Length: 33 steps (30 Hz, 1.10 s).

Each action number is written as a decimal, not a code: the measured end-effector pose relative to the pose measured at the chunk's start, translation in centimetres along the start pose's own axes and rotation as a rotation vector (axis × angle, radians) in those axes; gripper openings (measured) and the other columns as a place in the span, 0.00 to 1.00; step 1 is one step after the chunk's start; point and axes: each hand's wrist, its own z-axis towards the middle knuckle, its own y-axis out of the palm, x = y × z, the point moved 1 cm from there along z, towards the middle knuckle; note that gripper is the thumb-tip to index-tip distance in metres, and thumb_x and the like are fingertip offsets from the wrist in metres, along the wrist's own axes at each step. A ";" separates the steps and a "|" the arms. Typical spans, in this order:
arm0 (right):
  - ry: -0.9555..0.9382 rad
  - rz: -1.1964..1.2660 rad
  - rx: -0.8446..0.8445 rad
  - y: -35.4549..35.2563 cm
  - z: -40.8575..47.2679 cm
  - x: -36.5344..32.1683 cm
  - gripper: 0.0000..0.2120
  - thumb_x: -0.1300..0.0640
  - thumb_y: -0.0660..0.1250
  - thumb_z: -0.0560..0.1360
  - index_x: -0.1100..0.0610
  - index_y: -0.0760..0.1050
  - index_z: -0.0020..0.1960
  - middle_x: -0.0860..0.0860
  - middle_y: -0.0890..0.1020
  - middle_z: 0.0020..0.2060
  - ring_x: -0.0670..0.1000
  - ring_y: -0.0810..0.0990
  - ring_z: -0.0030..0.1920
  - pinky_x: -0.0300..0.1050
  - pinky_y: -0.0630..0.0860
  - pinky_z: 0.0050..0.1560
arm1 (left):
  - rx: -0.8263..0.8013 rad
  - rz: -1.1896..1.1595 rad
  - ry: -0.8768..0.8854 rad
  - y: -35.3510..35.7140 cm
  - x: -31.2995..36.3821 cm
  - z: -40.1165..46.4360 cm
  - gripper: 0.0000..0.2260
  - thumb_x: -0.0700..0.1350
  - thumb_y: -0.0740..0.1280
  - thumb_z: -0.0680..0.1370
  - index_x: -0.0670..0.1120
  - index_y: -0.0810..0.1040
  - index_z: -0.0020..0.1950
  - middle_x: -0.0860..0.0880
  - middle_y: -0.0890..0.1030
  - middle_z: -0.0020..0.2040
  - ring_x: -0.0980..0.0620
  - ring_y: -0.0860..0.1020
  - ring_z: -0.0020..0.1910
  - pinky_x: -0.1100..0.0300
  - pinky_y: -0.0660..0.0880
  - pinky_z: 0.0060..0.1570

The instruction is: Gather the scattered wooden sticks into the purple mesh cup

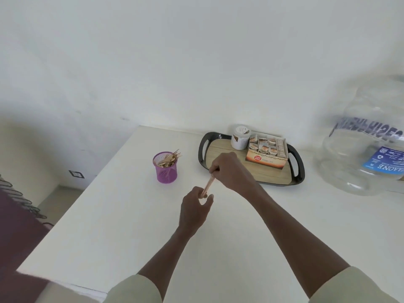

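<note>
Sticks point(169, 159) in purple mesh cup point(166, 169), upright

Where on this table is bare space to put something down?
Bare table lies left of and below the purple mesh cup, and right of the forearms, below the tray. The tray, holding the tea box and white jar, is crowded, as is the water bottle corner.

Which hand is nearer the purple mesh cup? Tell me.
Left, narrowly. The left hand sits in front of the purple mesh cup and to its right; the right hand is level with it, farther right. Both grip the wooden sticks.
</note>
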 end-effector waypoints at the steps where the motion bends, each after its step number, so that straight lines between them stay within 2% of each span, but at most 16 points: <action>1: -0.009 0.006 0.035 -0.2 0.8 -0.2 0.10 0.69 0.65 0.73 0.62 0.86 0.46 0.55 0.86 0.43 0.47 0.80 0.36 0.37 0.74 0.39 | 0.003 0.073 0.007 -0.4 -1.2 0.1 0.09 0.54 0.69 0.75 0.52 0.76 0.51 0.58 0.81 0.48 0.59 0.79 0.49 0.63 0.73 0.49; 3: -0.030 0.009 0.095 -0.3 2.3 -0.8 0.10 0.69 0.66 0.72 0.63 0.86 0.45 0.55 0.87 0.42 0.49 0.83 0.42 0.37 0.77 0.45 | -0.002 0.208 0.042 -0.9 -3.3 0.4 0.18 0.54 0.68 0.76 0.49 0.74 0.62 0.52 0.79 0.61 0.52 0.75 0.62 0.57 0.71 0.63; 5: -0.032 0.049 0.157 -0.2 4.1 -1.8 0.09 0.68 0.67 0.73 0.63 0.86 0.46 0.55 0.87 0.43 0.46 0.81 0.42 0.23 0.70 0.43 | -0.047 0.330 0.080 -1.3 -5.1 0.6 0.25 0.56 0.66 0.77 0.45 0.71 0.70 0.48 0.74 0.70 0.48 0.68 0.72 0.53 0.63 0.72; 6: -0.034 0.069 0.185 -0.1 4.9 -2.3 0.08 0.67 0.67 0.74 0.62 0.85 0.48 0.54 0.87 0.44 0.45 0.80 0.42 0.21 0.67 0.41 | -0.084 0.383 0.079 -1.4 -5.9 0.6 0.28 0.58 0.64 0.77 0.45 0.68 0.73 0.47 0.69 0.74 0.47 0.62 0.76 0.52 0.58 0.75; 8: -0.048 0.096 0.230 0.4 6.4 -3.5 0.09 0.66 0.67 0.75 0.62 0.85 0.50 0.55 0.87 0.46 0.48 0.82 0.44 0.25 0.69 0.45 | -0.131 0.466 0.076 -1.5 -7.3 0.5 0.32 0.62 0.59 0.78 0.46 0.64 0.76 0.47 0.60 0.79 0.48 0.53 0.79 0.51 0.49 0.78; 11: -0.080 0.110 0.251 1.8 8.5 -5.3 0.09 0.66 0.66 0.76 0.63 0.85 0.50 0.57 0.87 0.45 0.54 0.84 0.46 0.42 0.77 0.50 | -0.127 0.538 0.111 -1.3 -8.3 0.3 0.34 0.65 0.53 0.78 0.46 0.63 0.77 0.47 0.57 0.80 0.48 0.51 0.80 0.52 0.46 0.78; 14: -0.085 0.056 0.207 3.9 10.8 -6.4 0.08 0.67 0.64 0.75 0.67 0.82 0.46 0.62 0.85 0.42 0.60 0.83 0.46 0.49 0.76 0.49 | -0.097 0.538 0.131 -1.2 -8.3 0.4 0.33 0.65 0.53 0.78 0.45 0.66 0.76 0.46 0.59 0.80 0.47 0.54 0.79 0.51 0.48 0.78; 17: -0.103 0.023 0.127 6.3 12.4 -7.1 0.08 0.70 0.63 0.72 0.70 0.80 0.47 0.65 0.83 0.44 0.63 0.82 0.49 0.56 0.76 0.49 | -0.073 0.539 0.131 -1.1 -8.2 0.4 0.33 0.65 0.54 0.78 0.45 0.67 0.75 0.45 0.60 0.79 0.47 0.56 0.79 0.52 0.49 0.77; 19: -0.108 0.010 0.082 7.9 13.1 -7.3 0.08 0.71 0.62 0.72 0.71 0.79 0.45 0.66 0.83 0.43 0.64 0.81 0.47 0.57 0.77 0.48 | -0.066 0.534 0.131 -1.1 -8.3 0.4 0.33 0.66 0.53 0.78 0.45 0.67 0.75 0.45 0.60 0.79 0.47 0.56 0.79 0.53 0.47 0.77; 20: -0.115 0.003 0.057 8.6 13.3 -7.2 0.08 0.71 0.61 0.72 0.70 0.80 0.42 0.65 0.82 0.40 0.64 0.80 0.42 0.56 0.76 0.45 | -0.062 0.531 0.130 -1.1 -8.3 0.4 0.34 0.66 0.52 0.78 0.45 0.67 0.75 0.45 0.60 0.79 0.47 0.56 0.79 0.53 0.46 0.77; 21: -0.123 -0.008 0.033 9.3 13.5 -7.2 0.11 0.71 0.60 0.73 0.65 0.80 0.38 0.63 0.81 0.35 0.61 0.76 0.37 0.53 0.75 0.42 | -0.056 0.531 0.129 -1.2 -8.3 0.4 0.34 0.67 0.51 0.78 0.45 0.67 0.76 0.45 0.60 0.79 0.47 0.56 0.79 0.53 0.47 0.77; 23: -0.149 -0.070 -0.026 10.4 13.9 -6.9 0.12 0.71 0.59 0.73 0.62 0.76 0.35 0.60 0.76 0.32 0.56 0.67 0.34 0.52 0.71 0.40 | -0.047 0.535 0.124 -1.1 -8.2 0.5 0.35 0.68 0.50 0.78 0.45 0.67 0.75 0.45 0.61 0.79 0.46 0.57 0.79 0.52 0.49 0.77; 26: -0.170 -0.122 -0.068 11.4 14.1 -6.2 0.10 0.68 0.60 0.76 0.66 0.78 0.41 0.60 0.80 0.36 0.60 0.73 0.37 0.54 0.75 0.43 | -0.048 0.544 0.120 -1.0 -8.0 0.5 0.36 0.69 0.49 0.78 0.45 0.67 0.75 0.45 0.61 0.79 0.46 0.57 0.79 0.51 0.50 0.77; 30: -0.216 -0.051 0.006 11.7 14.0 -5.7 0.12 0.65 0.61 0.77 0.66 0.72 0.35 0.58 0.74 0.29 0.56 0.66 0.32 0.54 0.71 0.39 | -0.059 0.547 0.105 -1.1 -8.0 0.4 0.37 0.70 0.48 0.78 0.45 0.67 0.75 0.45 0.61 0.79 0.46 0.57 0.79 0.50 0.51 0.77; 33: -0.232 -0.014 0.065 11.6 14.0 -5.3 0.13 0.64 0.61 0.79 0.65 0.73 0.37 0.56 0.76 0.30 0.57 0.71 0.34 0.54 0.72 0.40 | -0.063 0.558 0.103 -1.2 -7.9 0.4 0.37 0.70 0.48 0.78 0.45 0.68 0.75 0.45 0.61 0.79 0.46 0.57 0.79 0.50 0.51 0.77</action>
